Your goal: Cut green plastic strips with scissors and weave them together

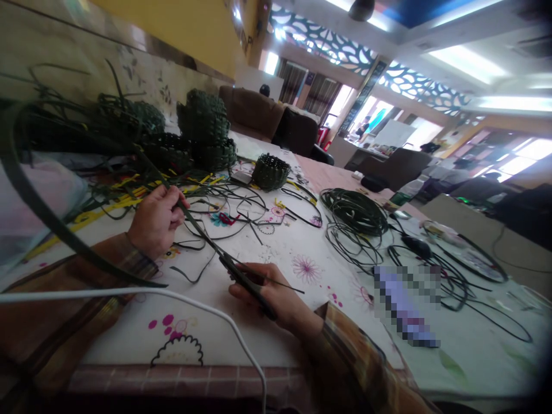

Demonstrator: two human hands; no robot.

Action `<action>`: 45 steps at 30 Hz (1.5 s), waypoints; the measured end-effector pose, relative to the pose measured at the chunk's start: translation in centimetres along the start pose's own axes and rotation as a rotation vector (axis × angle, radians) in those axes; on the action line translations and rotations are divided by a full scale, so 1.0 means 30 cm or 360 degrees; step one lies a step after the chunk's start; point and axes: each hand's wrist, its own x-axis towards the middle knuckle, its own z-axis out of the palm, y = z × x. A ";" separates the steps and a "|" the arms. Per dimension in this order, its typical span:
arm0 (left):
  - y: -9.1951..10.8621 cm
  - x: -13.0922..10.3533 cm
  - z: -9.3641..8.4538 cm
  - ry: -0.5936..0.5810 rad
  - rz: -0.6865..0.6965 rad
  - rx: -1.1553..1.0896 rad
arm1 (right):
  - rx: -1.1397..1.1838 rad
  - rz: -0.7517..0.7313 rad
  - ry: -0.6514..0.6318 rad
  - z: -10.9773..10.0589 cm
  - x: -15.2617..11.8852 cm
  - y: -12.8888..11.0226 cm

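Observation:
My left hand (157, 221) is closed in a pinch on a dark green strip (196, 226), which runs down to the right. In my right hand (276, 293) is a pair of dark scissors (248, 286), its handles in my fingers and its blades at the strip. A thin end of strip sticks out past the scissors over my right hand. Whether the blades are fully closed I cannot make out. Another broad green strip (64, 224) curves in front of my left forearm.
Several woven dark green baskets (271, 171) stand at the back of the flowered tablecloth (276, 339). A coil of green strip (356, 211) lies to the right, near a black computer mouse (416, 246). A white cable (207, 310) crosses the foreground. Yellow strips (86, 217) lie left.

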 end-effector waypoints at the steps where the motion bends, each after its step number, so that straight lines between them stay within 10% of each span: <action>1: 0.000 0.001 0.000 -0.0001 -0.0006 0.0003 | -0.0024 -0.0031 0.0006 0.001 0.000 -0.001; 45: -0.023 -0.025 0.026 0.0027 0.0027 0.0083 | 0.0136 0.0057 -0.0011 -0.005 0.002 0.024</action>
